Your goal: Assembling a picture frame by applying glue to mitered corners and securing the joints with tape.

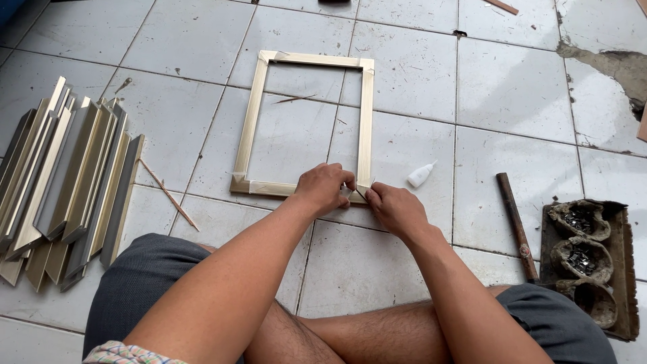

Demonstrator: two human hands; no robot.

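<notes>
1. A shiny gold picture frame [251, 128] lies flat on the floor tiles [512, 87], in the middle of the view.
2. The left hand [325, 189] and right hand [397, 209] both pinch its lower right corner.

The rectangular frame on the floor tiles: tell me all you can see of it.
The frame is a pale gold, metallic-looking rectangle of four mitred strips, lying flat on the white floor tiles, empty inside. Its near left corner looks wrapped in clear tape. The left hand and right hand both press on its near right corner, hiding that joint. A small white glue bottle lies just right of it, apart.
</notes>
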